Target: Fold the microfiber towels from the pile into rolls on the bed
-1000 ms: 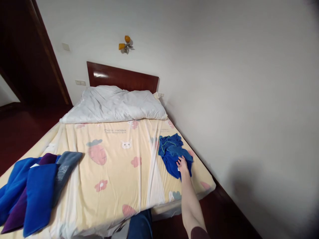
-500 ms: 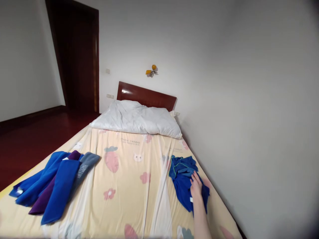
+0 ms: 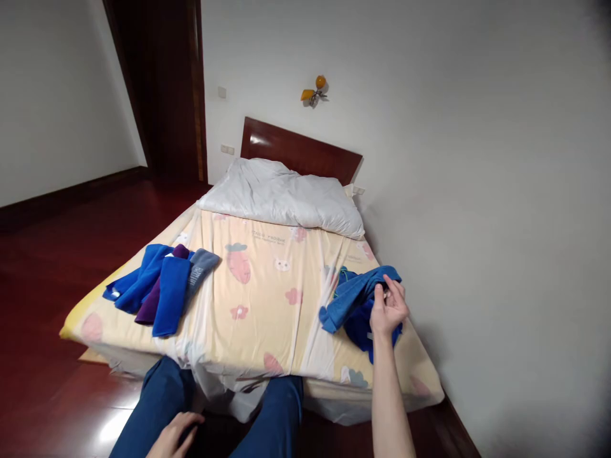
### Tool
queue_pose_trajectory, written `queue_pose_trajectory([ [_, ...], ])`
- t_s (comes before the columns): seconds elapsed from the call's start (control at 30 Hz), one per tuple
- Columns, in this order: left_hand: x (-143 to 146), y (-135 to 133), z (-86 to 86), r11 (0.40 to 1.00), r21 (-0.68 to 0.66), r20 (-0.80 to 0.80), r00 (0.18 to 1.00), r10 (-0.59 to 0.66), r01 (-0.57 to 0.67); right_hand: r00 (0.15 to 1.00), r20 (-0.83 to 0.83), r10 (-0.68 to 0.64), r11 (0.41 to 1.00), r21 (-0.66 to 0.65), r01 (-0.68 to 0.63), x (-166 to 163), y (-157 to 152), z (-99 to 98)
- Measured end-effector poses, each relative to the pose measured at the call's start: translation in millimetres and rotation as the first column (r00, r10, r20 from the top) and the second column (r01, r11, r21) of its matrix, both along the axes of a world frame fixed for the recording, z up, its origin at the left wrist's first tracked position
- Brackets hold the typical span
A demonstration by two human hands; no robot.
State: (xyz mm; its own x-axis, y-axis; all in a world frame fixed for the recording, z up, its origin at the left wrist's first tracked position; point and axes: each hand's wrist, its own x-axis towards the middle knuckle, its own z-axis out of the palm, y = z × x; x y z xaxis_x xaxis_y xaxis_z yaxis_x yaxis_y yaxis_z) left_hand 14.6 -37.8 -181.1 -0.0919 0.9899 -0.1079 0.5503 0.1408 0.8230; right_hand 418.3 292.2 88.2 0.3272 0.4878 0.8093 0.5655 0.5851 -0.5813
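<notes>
My right hand (image 3: 389, 308) pinches one end of a lighter blue towel (image 3: 356, 296) and lifts it; the towel's other end slants down to the left. Beneath it, a darker blue crumpled cloth (image 3: 360, 334) with a small white tag lies on the right side of the bed. Down at the bottom edge, my left hand (image 3: 176, 436) is near my knee, fingers apart and holding nothing. To the left on the bed, several folded towels overlap in a fan: blue ones (image 3: 172, 296), a purple one (image 3: 149, 305) and a grey-blue one (image 3: 203, 267) with lettering.
The bed has a cream patterned sheet (image 3: 267, 305), with a white quilt (image 3: 286, 194) folded near the dark wooden headboard (image 3: 300, 149). A wall (image 3: 501, 254) runs along the right. Dark red floor (image 3: 62, 273) lies left; my legs (image 3: 162, 394) are against the bed's front.
My right hand has taken hold of the lighter blue towel and raised it from the crumpled pile. The view has tilted down, bringing my left hand and legs into sight.
</notes>
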Motion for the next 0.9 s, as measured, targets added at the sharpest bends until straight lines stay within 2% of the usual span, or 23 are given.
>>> queue_pose_trajectory([
  [0.1, 25, 11, 31.9, 0.989, 0.035, 0.097, 0.984, -0.149, 0.146, 0.978, 0.167, -0.123, 0.988, 0.113, 0.105, -18, -12, 15.2],
  [0.17, 36, 20, 53.1, 0.978, 0.072, 0.137, 0.969, -0.205, 0.197, 0.96, 0.231, -0.157, 0.976, 0.187, 0.114, -31, -20, 21.4],
  [0.23, 44, 27, 70.9, 0.972, 0.116, 0.169, 0.96, -0.224, 0.207, 0.949, 0.292, -0.121, 0.974, 0.218, 0.057, -45, -30, 25.1],
  [0.33, 54, 34, 89.6, 0.969, 0.168, 0.239, 0.946, -0.217, 0.179, 0.919, 0.395, 0.008, 0.976, 0.198, -0.093, -71, -47, 23.2],
  [0.47, 62, 44, 103.7, 0.986, 0.162, 0.415, 0.905, -0.098, 0.032, 0.849, 0.484, 0.212, 0.958, 0.067, -0.277, -108, -70, 4.8],
  [0.53, 65, 54, 110.1, 0.993, 0.117, 0.541, 0.84, -0.037, -0.032, 0.808, 0.51, 0.296, 0.942, -0.017, -0.335, -123, -78, -6.2],
  [0.6, 67, 66, 117.4, 0.997, 0.072, 0.656, 0.754, -0.032, -0.02, 0.77, 0.523, 0.366, 0.922, -0.096, -0.374, -134, -83, -14.1],
  [0.67, 69, 77, 124.8, 0.998, 0.063, 0.726, 0.686, -0.058, 0.017, 0.738, 0.528, 0.419, 0.904, -0.168, -0.393, -140, -87, -18.0],
  [0.73, 72, 85, 130.6, 0.997, 0.072, 0.754, 0.656, -0.046, -0.012, 0.708, 0.538, 0.458, 0.888, -0.246, -0.387, -142, -89, -19.4],
  [0.9, 69, 89, 128.6, 0.951, 0.111, 0.751, 0.651, 0.11, -0.289, 0.65, 0.522, 0.552, 0.824, -0.461, -0.33, -136, -95, -29.3],
])
